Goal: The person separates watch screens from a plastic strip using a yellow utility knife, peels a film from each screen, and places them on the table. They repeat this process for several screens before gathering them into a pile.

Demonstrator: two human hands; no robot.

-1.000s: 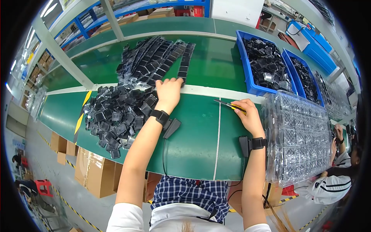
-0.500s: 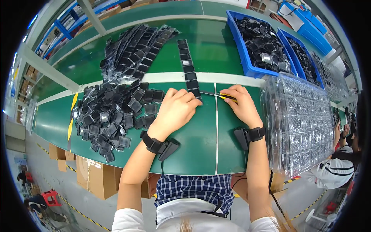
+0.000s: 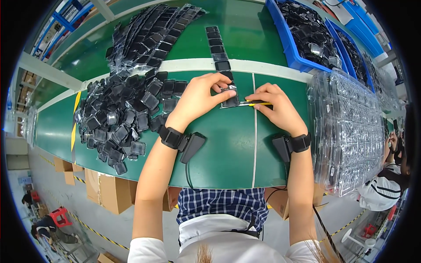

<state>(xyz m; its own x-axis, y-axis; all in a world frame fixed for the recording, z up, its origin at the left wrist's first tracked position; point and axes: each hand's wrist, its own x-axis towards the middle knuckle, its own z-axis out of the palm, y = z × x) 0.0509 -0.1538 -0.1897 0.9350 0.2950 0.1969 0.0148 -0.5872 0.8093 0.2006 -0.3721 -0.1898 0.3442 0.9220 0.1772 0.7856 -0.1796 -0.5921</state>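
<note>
Since a second ago the left hand (image 3: 199, 98) has come off the heap of loose black parts (image 3: 120, 120) and moved to the middle of the green desk (image 3: 219, 149). The right hand (image 3: 278, 109) has shifted slightly inward to meet it. Half a second ago the two hands were already close together; now they are almost touching.

The left hand's fingers (image 3: 223, 87) are closed narrowly on a small black square part (image 3: 230, 98), pinning it against the desk just left of the white seam line (image 3: 254, 144). The part is flat and dark, with a shiny patch on its upper face. It lies at the near end of a single-file row of similar black squares (image 3: 218, 48) running away across the desk.

The right hand's fingers are pinched around a slim yellow-and-black tool (image 3: 256, 103), held nearly level, its tip reaching the part's right edge. Stacked clear trays (image 3: 351, 131) sit to the right.
</note>
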